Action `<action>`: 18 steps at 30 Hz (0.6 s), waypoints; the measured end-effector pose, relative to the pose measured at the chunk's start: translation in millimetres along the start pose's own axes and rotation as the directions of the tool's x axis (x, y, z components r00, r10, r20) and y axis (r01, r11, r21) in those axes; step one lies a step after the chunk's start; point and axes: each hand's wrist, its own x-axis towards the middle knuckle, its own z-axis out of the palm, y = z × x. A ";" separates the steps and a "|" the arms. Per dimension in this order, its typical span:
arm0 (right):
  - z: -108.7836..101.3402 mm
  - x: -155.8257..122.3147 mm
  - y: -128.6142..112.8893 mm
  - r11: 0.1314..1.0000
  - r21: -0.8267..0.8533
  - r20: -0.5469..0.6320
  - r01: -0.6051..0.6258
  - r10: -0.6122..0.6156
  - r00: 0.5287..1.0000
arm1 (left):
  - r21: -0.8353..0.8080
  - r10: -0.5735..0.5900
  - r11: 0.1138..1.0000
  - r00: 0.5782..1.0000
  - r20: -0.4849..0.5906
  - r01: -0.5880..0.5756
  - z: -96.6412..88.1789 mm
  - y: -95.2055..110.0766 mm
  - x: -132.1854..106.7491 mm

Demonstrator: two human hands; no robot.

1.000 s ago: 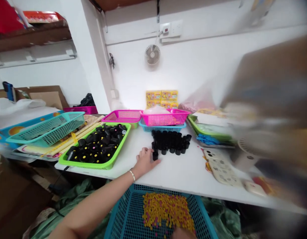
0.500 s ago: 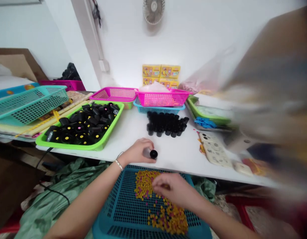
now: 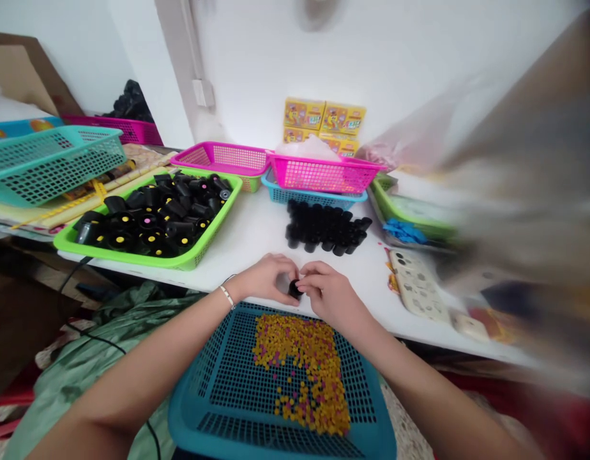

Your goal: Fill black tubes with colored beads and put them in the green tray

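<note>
The white bench [image 3: 254, 233] spans the view, and at its front edge the teal basket [image 3: 228, 383] sits with its far rim just below the two hands. The lime tray [image 3: 199, 252], heaped with black pieces [image 3: 175, 204], many showing a yellow or pink dot, stands to the left on the bench. The pink basket [image 3: 328, 174] rests on the blue basket [image 3: 314, 197] at the back, and in front of them the cluster of black cylinders [image 3: 324, 227] stands packed close. The right hand [image 3: 326, 291] differs most: half a second ago it was over the teal basket, and now it is up at the bench edge, fingertips at the single black cylinder. The left hand [image 3: 266, 279] remains near the edge, thumb and fingers curved round that cylinder from the left. So the hands are together at one spot, the left clamped on the single black cylinder [image 3: 294, 289], which lies between them, in front of the cluster and apart from it. Its top, open to view half a second ago, is now partly covered by the right fingers; whether these pinch one of the yellow and pink pellets [image 3: 324, 364] cannot be told.
</note>
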 end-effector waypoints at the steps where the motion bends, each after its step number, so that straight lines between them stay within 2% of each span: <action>1: 1.0 0.8 -0.6 1.000 -0.002 -0.002 -0.014 0.014 1.000 | 0.002 0.000 1.000 1.000 -0.001 0.000 0.2 0.0 -0.2; 5: 3.3 10.0 0.1 0.985 0.047 0.041 -0.167 0.165 0.985 | 0.007 -0.003 1.000 1.000 -0.003 0.003 0.9 -0.6 -0.8; 7: 0.2 18.0 1.5 0.942 0.146 0.117 -0.302 0.287 0.951 | 0.013 -0.009 1.000 1.000 -0.006 0.009 0.9 -1.3 -0.5; 8: -2.5 22.1 2.5 0.896 0.221 0.189 -0.386 0.349 0.918 | 0.014 -0.010 1.000 1.000 -0.008 0.010 0.8 -1.6 -0.2; 10: -9.1 28.8 5.6 0.744 0.360 0.385 -0.564 0.432 0.816 | 0.007 -0.003 1.000 1.000 -0.005 0.003 0.5 -1.9 0.4; 12: -14.5 31.1 9.9 0.567 0.422 0.562 -0.708 0.448 0.695 | -0.007 0.007 1.000 1.000 0.001 -0.007 0.2 -2.4 0.9; 13: -15.9 30.5 12.2 0.494 0.431 0.615 -0.755 0.452 0.646 | -0.012 0.009 1.000 1.000 0.003 -0.009 0.3 -2.8 1.0; 15: -15.5 26.6 16.4 0.380 0.453 0.660 -0.806 0.466 0.590 | -0.015 0.009 1.000 1.000 -0.003 -0.009 0.7 -4.1 1.2; 18: -10.4 20.7 19.1 0.277 0.508 0.654 -0.816 0.493 0.575 | -0.010 0.005 1.000 1.000 -0.015 -0.005 1.8 -6.5 1.4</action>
